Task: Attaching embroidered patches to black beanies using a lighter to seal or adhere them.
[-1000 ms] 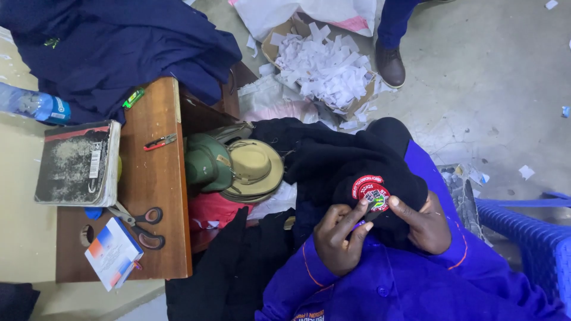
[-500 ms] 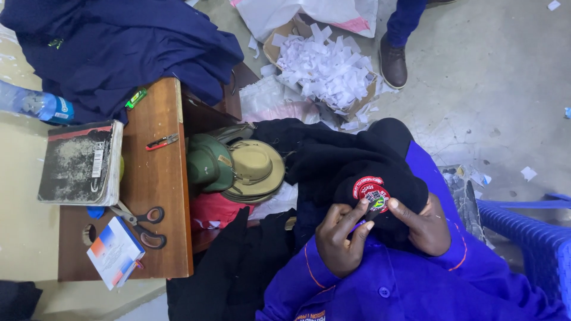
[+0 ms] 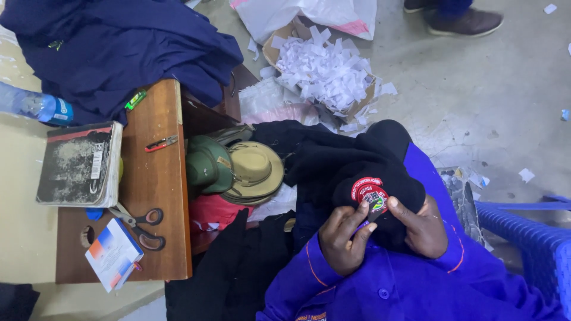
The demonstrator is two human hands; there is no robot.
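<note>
Over the last second little has changed: both hands have stayed on the round red patch (image 3: pixel 369 195) atop the black garment (image 3: pixel 357 172) in the person's lap, so the handwork there looks ongoing, not finished. The left hand (image 3: pixel 344 239) is curled, fingertips pinching at the patch's lower edge; whether a needle is held, cannot tell. The right hand (image 3: pixel 423 226) presses fingers flat on the cloth beside the patch. The patch looks embroidered and stiff, the garment soft, knitted. Further out lie two felt-like brimmed hats (image 3: pixel 238 171), green and tan; on the wooden tabletop (image 3: pixel 157 178), scissors (image 3: pixel 143 226) and a worn book (image 3: pixel 80 163). Beyond is a box of white paper scraps (image 3: pixel 324 71).
</note>
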